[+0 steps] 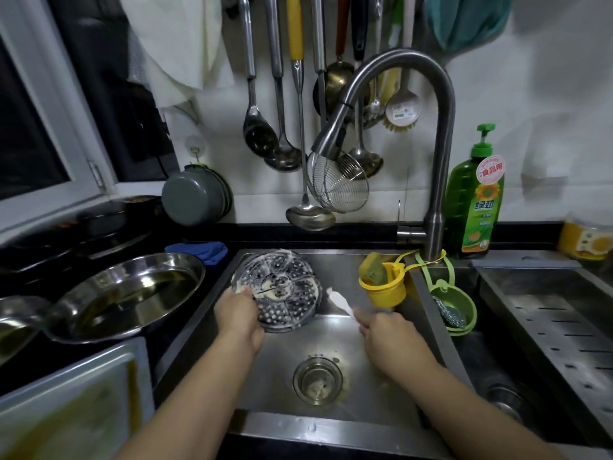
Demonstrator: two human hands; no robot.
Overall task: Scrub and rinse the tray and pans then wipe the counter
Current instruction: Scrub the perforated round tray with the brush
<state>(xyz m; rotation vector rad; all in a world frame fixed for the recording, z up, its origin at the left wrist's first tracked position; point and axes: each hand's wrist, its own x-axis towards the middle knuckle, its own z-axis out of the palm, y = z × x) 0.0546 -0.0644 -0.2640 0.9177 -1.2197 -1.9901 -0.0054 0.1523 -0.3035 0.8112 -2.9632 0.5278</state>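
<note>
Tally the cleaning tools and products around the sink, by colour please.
Yellow: 2, yellow-green sponge in yellow hanging cup
Green: 2, green dish soap pump bottle, green hanging basket
White: 1, white brush in right hand
Silver: 1, steel wool scourer
Blue: 1, blue cloth
Total: 7

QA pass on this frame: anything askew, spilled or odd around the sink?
Mostly normal mid-wash. The soapy steamer tray leans tilted against the sink's back-left corner, steadied by the left hand. The steel pan on the left counter sits tilted, holding yellowish oily liquid. No spill visible.
</note>
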